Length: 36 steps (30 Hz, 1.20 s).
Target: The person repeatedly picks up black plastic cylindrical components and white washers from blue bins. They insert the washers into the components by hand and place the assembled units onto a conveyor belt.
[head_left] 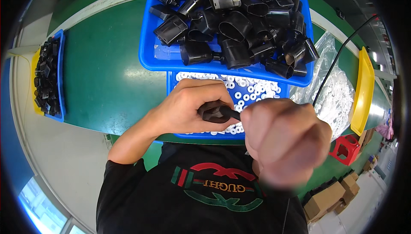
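Note:
My left hand point(182, 105) is closed around a hollow black plastic housing point(209, 112), its opening facing up toward me. Into that opening runs a black shaft point(230, 113), gripped by my right hand point(284, 137). The fist is close to the camera and somewhat blurred, so the rest of the shaft's tool is hidden. Both hands are over a blue tray point(170, 80) of small white ring washers point(252, 90). Just beyond it, a larger blue tray point(147, 54) is heaped with black plastic housings point(235, 52), some with narrow necks.
At the far left, another blue tray point(61, 80) holds more black parts. To the right lie a clear plastic bag point(336, 93) of white rings and a yellow tray point(363, 93). A black cable point(336, 60) crosses there. A red stool point(345, 149) and cardboard boxes point(327, 197) stand lower right.

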Each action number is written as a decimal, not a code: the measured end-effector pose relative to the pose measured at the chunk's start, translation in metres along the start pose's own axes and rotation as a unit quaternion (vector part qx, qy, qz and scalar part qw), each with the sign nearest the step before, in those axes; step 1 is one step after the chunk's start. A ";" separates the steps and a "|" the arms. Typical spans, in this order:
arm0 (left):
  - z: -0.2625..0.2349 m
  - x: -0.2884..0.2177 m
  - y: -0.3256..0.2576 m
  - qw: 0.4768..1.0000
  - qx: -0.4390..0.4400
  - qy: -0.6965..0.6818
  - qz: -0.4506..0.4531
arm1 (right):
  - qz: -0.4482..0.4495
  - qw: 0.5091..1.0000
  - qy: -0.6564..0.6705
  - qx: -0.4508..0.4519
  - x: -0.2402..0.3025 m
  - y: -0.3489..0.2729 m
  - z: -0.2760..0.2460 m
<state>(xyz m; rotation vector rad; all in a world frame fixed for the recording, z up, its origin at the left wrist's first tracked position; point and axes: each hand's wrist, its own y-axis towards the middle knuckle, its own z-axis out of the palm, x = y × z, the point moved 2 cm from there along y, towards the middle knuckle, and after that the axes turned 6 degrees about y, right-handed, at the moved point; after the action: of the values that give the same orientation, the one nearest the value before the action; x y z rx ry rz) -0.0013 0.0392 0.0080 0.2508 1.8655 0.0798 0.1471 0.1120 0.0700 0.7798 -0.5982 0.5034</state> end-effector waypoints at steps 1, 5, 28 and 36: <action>0.000 0.000 0.000 1.000 -0.007 0.004 0.004 | 0.002 1.000 -0.010 -0.005 -0.002 -0.001 0.001; 0.003 0.004 0.000 1.000 -0.008 -0.001 -0.011 | 0.014 0.999 -0.036 -0.016 -0.009 -0.004 0.002; 0.001 -0.002 -0.001 0.998 -0.041 0.025 0.027 | -0.051 0.991 -0.116 0.049 -0.036 -0.012 0.005; -0.001 0.001 -0.005 0.995 -0.048 0.071 0.053 | -0.021 0.989 -0.142 0.036 -0.038 -0.010 0.007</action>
<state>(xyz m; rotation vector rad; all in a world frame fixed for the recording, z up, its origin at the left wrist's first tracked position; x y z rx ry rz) -0.0029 0.0344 0.0060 0.2848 1.9835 0.2655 0.1238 0.0929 0.0439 0.9407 -0.8293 0.3785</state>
